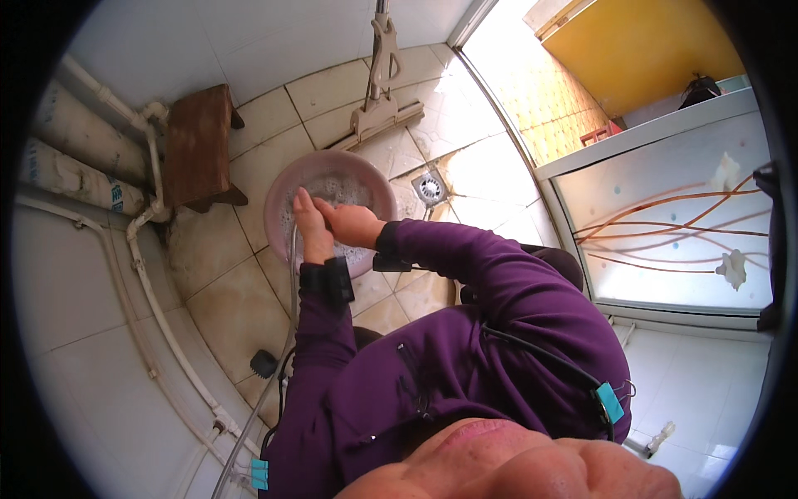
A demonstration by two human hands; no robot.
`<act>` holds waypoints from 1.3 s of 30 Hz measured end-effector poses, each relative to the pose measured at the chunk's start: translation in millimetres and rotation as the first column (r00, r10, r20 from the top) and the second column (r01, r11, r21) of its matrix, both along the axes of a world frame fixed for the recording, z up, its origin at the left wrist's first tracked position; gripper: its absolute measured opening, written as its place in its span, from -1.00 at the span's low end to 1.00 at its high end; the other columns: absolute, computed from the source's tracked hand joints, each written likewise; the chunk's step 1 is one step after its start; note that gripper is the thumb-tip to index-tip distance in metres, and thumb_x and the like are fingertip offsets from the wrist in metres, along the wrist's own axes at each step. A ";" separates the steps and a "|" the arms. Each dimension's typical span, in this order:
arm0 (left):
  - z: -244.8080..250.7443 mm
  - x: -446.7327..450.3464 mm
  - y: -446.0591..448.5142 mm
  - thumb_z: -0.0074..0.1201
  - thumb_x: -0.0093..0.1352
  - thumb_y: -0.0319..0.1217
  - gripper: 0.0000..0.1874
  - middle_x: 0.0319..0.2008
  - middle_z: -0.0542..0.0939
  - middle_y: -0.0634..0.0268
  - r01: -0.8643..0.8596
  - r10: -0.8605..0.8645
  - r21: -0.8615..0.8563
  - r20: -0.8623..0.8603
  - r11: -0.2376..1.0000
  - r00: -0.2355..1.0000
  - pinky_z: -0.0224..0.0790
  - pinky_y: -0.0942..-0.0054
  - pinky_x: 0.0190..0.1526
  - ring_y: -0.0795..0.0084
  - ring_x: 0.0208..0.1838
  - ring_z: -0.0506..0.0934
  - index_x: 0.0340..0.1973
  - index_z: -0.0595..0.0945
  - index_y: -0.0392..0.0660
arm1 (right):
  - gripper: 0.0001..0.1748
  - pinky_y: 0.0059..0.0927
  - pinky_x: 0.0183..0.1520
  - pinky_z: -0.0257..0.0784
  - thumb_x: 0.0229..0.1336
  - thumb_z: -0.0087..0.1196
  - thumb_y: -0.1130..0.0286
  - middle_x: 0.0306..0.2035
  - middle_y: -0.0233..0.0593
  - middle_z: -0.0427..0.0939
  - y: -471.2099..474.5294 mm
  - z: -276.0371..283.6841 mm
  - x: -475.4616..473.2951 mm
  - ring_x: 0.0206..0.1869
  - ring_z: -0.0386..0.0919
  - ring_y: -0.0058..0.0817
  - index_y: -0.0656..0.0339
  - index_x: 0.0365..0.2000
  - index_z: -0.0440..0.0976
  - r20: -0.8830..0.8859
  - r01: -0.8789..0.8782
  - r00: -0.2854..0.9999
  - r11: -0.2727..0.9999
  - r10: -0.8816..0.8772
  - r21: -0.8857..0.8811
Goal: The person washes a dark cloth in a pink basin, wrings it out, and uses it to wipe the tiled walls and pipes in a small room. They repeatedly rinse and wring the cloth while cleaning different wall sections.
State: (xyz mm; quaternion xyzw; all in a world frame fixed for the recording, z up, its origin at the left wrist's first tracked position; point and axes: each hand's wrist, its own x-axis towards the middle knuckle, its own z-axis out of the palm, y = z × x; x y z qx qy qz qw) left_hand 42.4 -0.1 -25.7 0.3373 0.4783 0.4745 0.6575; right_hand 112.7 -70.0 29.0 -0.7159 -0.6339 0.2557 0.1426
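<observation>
A pink plastic basin [272, 206] with sudsy water stands on the tiled floor before me. Over it, my left hand [312, 226] comes in from the near left, its fingers pointing away from me. My right hand [351, 222] reaches in from the right, its fingers at the left hand's palm. A flexible metal shower hose [290, 312] runs up along my left forearm to the left hand; its end is hidden there. Whether either hand grips the hose or something else, I cannot tell.
A brown wooden stool [198, 146] stands left of the basin, beside wall pipes [156, 274]. Beyond the basin is a squeeze mop [377, 115]. A floor drain [430, 187] lies to the right, near a doorway and a decorated glass panel [661, 231]. A dark brush head [264, 363] is at the near left.
</observation>
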 end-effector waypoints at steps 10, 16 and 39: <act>149.2 -60.0 6.3 -0.06 0.30 -0.09 -0.55 0.08 0.37 0.11 0.835 -0.878 0.404 -0.135 0.375 0.459 0.13 0.14 0.14 0.09 0.20 0.27 -0.07 0.49 -0.17 | -0.81 -0.63 -0.70 0.20 0.08 -0.07 0.27 -0.67 -0.42 0.20 -29.4 124.7 31.5 -0.65 0.29 -0.59 0.20 -0.45 0.32 -0.754 -0.477 -0.153 0.716 -0.638 -0.509; 189.1 -42.7 -29.3 0.00 0.27 -0.10 -0.63 -0.18 0.40 0.30 0.065 -0.725 0.741 0.669 0.669 -0.164 0.10 0.03 0.17 0.04 0.08 0.30 -0.17 0.45 -0.08 | -0.54 -0.71 -0.72 0.11 -0.03 -0.03 -0.04 -0.68 -0.48 0.15 -43.6 146.2 -28.8 -0.67 0.20 -0.70 0.18 -0.57 0.22 -0.694 -0.579 -0.512 0.800 -0.506 -0.157; 2.0 -15.0 -4.8 -0.15 0.30 -0.38 -0.87 -0.64 0.48 0.12 0.037 0.136 0.348 -0.460 0.937 0.878 0.30 0.31 -0.55 0.19 -0.61 0.47 -0.39 0.46 -0.17 | -0.74 -0.37 -0.10 0.33 0.01 -0.05 0.30 -0.20 -0.26 0.51 28.8 -122.1 8.4 -0.08 0.44 -0.36 0.04 -0.23 0.45 0.242 -0.428 0.852 0.884 0.464 -0.187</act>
